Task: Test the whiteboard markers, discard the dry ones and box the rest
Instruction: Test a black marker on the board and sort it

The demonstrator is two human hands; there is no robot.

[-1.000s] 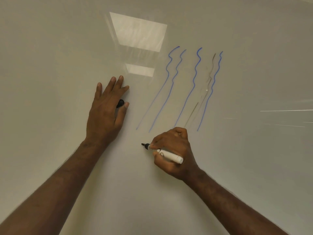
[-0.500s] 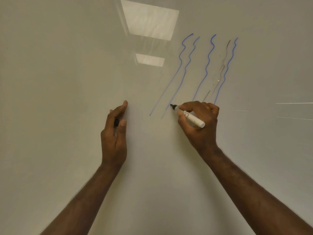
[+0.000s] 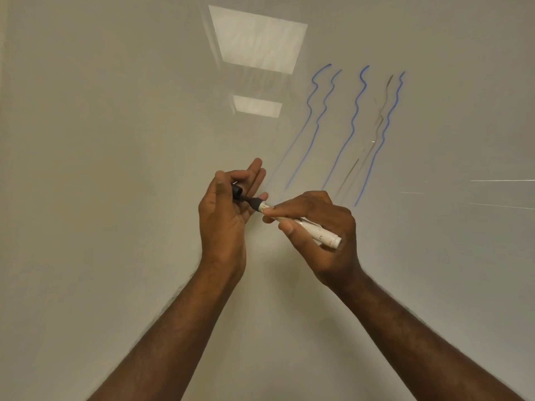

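Item: right hand [image 3: 318, 227], fingers pinched around a white-barrelled whiteboard marker [image 3: 301, 224], black tip pointing left. Left hand [image 3: 225, 209], thumb and fingers holding the small black cap [image 3: 237, 191], its mouth at the tip. Recapping: keep barrel and cap in line, press straight. Beyond: glossy whiteboard [image 3: 115, 140], wavy blue test strokes [image 3: 356, 123], one faint grey stroke [image 3: 380, 117].

1. The tip of the marker [image 3: 298, 222] is hidden where it meets the black cap [image 3: 238, 191]; whether it is seated cannot be told.
2. Most of the cap is covered by the thumb and fingers of the left hand [image 3: 224, 215].
3. The marker's middle is covered by the fingers of the right hand [image 3: 321, 227].
4. The small print on the barrel cannot be read.
5. Both forearms are cut off by the bottom edge.
6. The whiteboard [image 3: 115, 140] is cut off on all sides.
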